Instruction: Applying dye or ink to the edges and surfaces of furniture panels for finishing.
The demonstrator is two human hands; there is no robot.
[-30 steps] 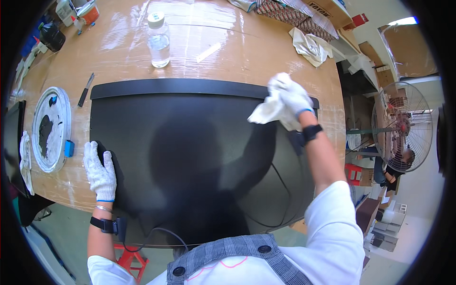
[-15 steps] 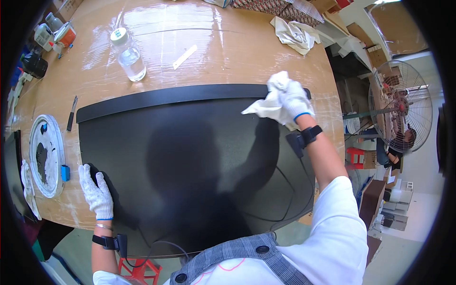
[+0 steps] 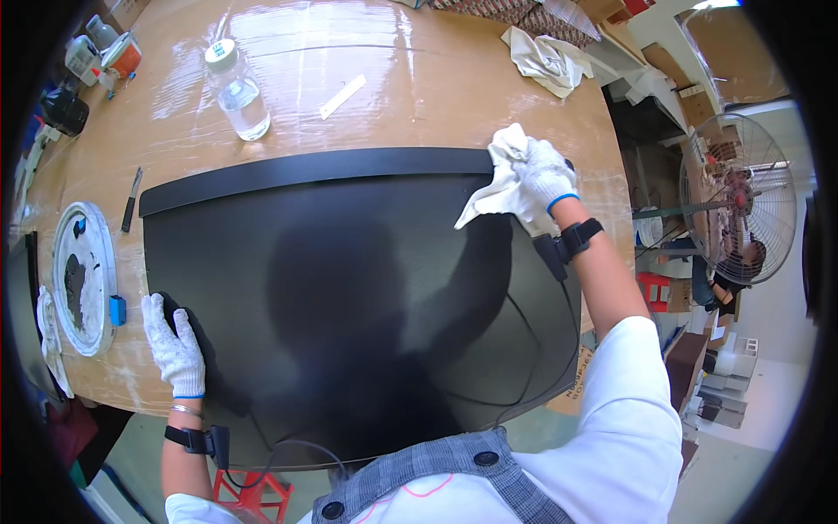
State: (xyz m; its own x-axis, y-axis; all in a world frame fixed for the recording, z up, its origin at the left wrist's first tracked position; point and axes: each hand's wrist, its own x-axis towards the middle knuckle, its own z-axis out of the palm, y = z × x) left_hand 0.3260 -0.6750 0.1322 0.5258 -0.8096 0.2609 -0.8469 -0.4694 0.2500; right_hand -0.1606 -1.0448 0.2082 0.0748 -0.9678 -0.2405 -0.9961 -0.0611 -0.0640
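Under your right hand (image 3: 548, 179) is a bunched white cloth (image 3: 496, 182), fingers closed around it and pressed to the far right corner of the big black panel (image 3: 349, 297). Your left hand (image 3: 175, 348) lies flat and spread on the panel's near left edge, gripping nothing, just bracing it. Both hands wear white knit gloves.

The panel covers most of the tabletop (image 3: 419, 87) in front of you, its near edge hanging slightly past the table's edge. It looks wide, thin, stiff and glossy, so it probably scratches and flexes easily; take it by the edges, never by the face. The cloth is soft and light and will fold to any shape.

Beyond your right hand lies a second rag (image 3: 546, 59). Beyond your left hand sit a round plate (image 3: 83, 278), a black knife (image 3: 131, 199), a clear bottle (image 3: 237, 90) and a pale strip (image 3: 343, 96). A fan (image 3: 738, 199) stands off to your right.
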